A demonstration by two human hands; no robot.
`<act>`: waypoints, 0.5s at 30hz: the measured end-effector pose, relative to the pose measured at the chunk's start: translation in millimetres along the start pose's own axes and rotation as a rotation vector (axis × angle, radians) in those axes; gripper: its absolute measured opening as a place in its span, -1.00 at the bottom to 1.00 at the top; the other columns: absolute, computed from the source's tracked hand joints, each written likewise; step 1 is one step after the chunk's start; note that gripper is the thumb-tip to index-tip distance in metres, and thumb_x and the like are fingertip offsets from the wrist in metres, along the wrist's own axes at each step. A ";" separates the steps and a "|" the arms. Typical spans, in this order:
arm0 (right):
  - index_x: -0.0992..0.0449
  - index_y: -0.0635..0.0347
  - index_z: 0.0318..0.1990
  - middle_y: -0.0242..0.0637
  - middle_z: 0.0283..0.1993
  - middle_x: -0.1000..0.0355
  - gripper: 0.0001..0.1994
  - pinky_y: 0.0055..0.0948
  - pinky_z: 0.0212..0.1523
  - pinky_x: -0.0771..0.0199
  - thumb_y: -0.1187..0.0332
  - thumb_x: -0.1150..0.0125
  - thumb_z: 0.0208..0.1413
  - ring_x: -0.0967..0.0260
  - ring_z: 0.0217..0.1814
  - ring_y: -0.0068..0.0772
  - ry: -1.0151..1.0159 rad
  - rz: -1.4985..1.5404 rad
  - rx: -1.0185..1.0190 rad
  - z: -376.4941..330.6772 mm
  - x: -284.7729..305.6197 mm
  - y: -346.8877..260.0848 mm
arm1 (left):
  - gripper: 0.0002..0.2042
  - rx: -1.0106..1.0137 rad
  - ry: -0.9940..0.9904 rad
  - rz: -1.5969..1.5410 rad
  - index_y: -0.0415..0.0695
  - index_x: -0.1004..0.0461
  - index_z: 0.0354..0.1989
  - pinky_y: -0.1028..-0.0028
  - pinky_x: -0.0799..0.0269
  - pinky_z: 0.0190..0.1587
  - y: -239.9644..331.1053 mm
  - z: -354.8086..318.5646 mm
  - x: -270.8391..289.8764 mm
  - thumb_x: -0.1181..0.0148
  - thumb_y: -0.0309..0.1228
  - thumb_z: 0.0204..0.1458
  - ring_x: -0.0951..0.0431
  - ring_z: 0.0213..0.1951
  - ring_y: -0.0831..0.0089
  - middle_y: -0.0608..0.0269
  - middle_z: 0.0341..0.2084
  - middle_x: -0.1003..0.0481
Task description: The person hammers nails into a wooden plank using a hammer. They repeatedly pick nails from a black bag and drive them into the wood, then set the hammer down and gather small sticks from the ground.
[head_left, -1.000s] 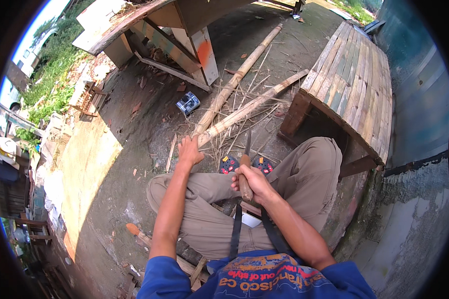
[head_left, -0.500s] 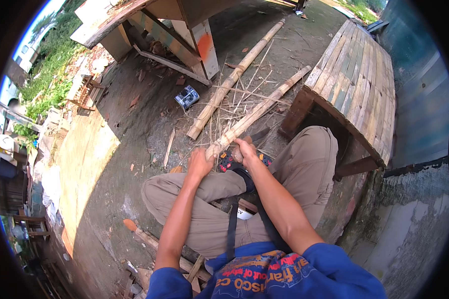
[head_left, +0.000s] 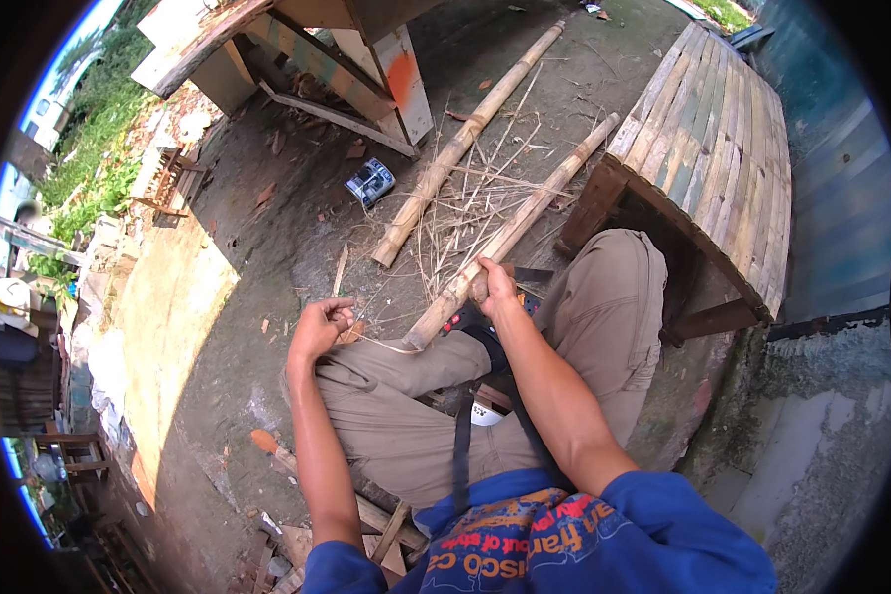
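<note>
A wooden bench (head_left: 723, 129) stands past the right hand (head_left: 493, 287). That hand is closed around a long bamboo pole (head_left: 510, 238) near its close end. The left hand (head_left: 319, 327), beside it, pinches a thin bamboo strip (head_left: 386, 346) coming off the pole's end.

The right hand (head_left: 493, 285) gripped a bamboo pole (head_left: 510, 238) near its lower end, above the knees. The left hand (head_left: 319, 327) pinched a thin strip (head_left: 381, 344) running to the pole's end. A second bamboo pole (head_left: 465, 139) lay on the ground beside a slatted wooden worktop (head_left: 713, 139).
</note>
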State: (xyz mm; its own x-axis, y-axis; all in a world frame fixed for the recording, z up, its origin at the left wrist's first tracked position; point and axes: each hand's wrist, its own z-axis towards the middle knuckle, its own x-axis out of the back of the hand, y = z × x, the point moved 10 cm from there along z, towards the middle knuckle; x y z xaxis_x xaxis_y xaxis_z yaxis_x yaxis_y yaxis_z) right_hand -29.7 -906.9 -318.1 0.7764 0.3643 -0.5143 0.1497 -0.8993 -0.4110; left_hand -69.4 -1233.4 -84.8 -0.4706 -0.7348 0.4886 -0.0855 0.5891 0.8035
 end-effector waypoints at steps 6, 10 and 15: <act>-0.35 0.45 0.17 -0.04 0.01 -0.52 -0.52 -0.02 -0.10 -0.72 0.40 -0.33 0.17 -0.61 -0.09 -0.07 -0.033 -0.044 0.027 -35.8 -27.6 -4.7 | -0.48 0.097 0.860 0.664 -0.20 -0.43 0.31 0.04 -0.19 0.37 -21.7 -39.7 129.7 -0.28 -0.44 0.13 -0.31 0.35 -0.01 -0.30 0.27 -0.35; -0.38 0.61 0.17 0.07 0.13 -0.48 -0.39 -0.17 -0.01 -0.66 0.35 -0.45 0.05 -0.58 0.02 -0.08 0.096 -0.119 0.095 -43.4 -12.6 -17.1 | -0.41 0.249 0.641 0.705 -0.09 -0.40 0.37 -0.27 0.26 0.48 32.3 -27.4 45.5 -0.29 -0.18 0.15 0.16 0.57 -0.13 -0.35 0.49 0.02; -0.38 0.41 0.14 -0.04 0.00 -0.52 -0.58 0.01 -0.07 -0.71 0.39 -0.30 0.20 -0.61 -0.09 -0.05 0.019 -0.052 0.043 -23.9 -9.6 -8.1 | -0.49 -0.097 0.353 0.462 -0.13 -0.53 0.21 -0.03 -0.19 0.37 73.0 15.2 -81.0 -0.31 -0.11 0.15 -0.38 0.31 -0.06 -0.31 0.21 -0.41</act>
State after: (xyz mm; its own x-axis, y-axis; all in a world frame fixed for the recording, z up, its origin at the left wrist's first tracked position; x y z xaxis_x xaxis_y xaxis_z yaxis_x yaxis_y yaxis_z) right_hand -23.8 -908.9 -291.8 0.7800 0.4050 -0.4772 0.1638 -0.8680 -0.4688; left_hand -50.9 -1125.7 -70.9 -0.1177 -0.4864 0.8658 0.1474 0.8536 0.4996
